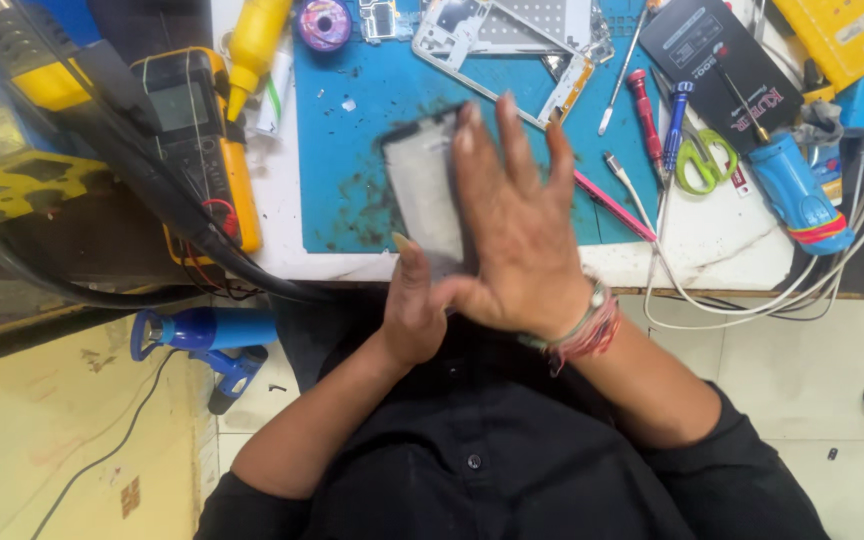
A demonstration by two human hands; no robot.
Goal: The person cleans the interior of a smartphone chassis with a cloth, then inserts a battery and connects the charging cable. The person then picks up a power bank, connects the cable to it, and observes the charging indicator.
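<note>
Phone panel (430,190), grey and flat, is up between our two hands over the near edge of the bench (732,245), above the blue mat (352,150). From the head view, its long axis runs away from us, top end toward the far side of the mat, bottom end down by our wrists.

Our left hand (412,305) comes up from below, thumb against the panel's lower edge; how far its fingers curl behind we cannot tell. Our right hand (517,235) lies spread flat, fingers wide apart, palm against the panel's right side, closing on nothing.

So the panel sits left of the right palm, straight above the left hand. Screwdrivers (647,115) and scissors (697,160) lie well apart toward the right edge.
</note>
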